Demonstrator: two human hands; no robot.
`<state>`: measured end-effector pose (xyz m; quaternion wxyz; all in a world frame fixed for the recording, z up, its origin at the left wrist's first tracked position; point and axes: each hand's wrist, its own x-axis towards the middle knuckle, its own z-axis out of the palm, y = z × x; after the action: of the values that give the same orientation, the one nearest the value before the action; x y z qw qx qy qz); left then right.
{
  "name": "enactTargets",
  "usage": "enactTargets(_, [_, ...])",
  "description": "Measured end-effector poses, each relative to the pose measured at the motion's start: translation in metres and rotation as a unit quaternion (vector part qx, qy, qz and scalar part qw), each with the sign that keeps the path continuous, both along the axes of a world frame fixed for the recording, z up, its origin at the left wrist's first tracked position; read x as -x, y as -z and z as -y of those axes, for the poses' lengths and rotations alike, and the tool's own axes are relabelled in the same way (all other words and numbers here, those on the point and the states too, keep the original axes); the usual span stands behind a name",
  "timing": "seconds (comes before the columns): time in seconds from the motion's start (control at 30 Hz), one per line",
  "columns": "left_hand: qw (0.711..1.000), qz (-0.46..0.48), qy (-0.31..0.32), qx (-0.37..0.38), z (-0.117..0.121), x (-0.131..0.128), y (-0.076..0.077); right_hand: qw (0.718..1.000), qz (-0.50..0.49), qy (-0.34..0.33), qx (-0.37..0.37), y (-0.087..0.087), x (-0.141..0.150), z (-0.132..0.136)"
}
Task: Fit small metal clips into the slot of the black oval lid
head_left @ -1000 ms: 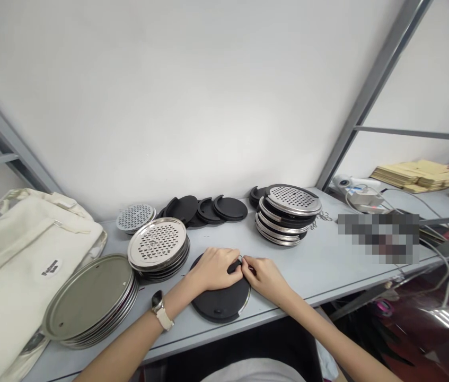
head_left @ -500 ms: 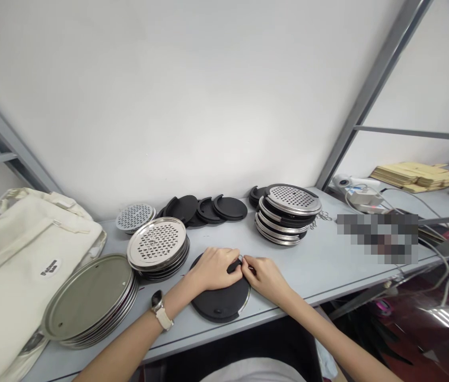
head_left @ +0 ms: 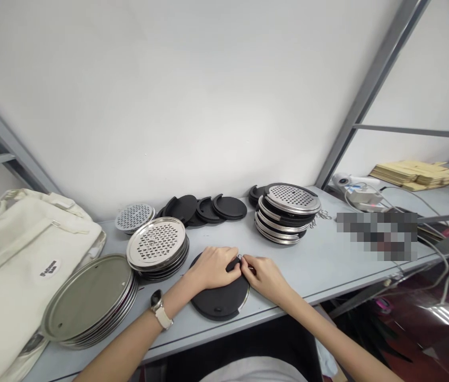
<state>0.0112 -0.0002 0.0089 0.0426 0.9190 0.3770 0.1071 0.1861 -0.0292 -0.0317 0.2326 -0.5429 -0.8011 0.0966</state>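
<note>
Black disc [head_left: 220, 297], under left fingers [head_left: 227, 253], beside right fingers [head_left: 250, 263]

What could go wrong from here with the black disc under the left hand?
The small wire loop at the right hand is thin, so it might slip away.

The black disc lies near the table's front edge; a hard push by the left hand could slide it off.

The stack of graters looks uneven and might topple if knocked.
</note>
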Motion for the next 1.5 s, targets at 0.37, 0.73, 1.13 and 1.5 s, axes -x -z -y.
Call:
enactTargets(0.37, [1.0,0.002,0.012,-0.022,0.0002,0.0012,0.0019,0.999,0.04,0.006,0.005,-0.0008,0.0016,-0.0029])
enactTargets(0.73, [1.0,0.006,0.007,-0.029,0.0005,0.0002,0.001,1.0,0.007,-0.003,-0.004,0.0022,0.0005,-0.002])
enactTargets(1.13, [1.0,0.009,0.006,-0.015,0.0002,-0.0004,0.002,1.0,0.0,0.0,-0.002,0.0038,-0.0002,-0.0021])
enactTargets(1.5, [1.0,0.022,0.011,-0.014,0.0005,0.0002,0.0017,0.999,-0.048,0.004,0.025,0.0009,0.0002,-0.0026])
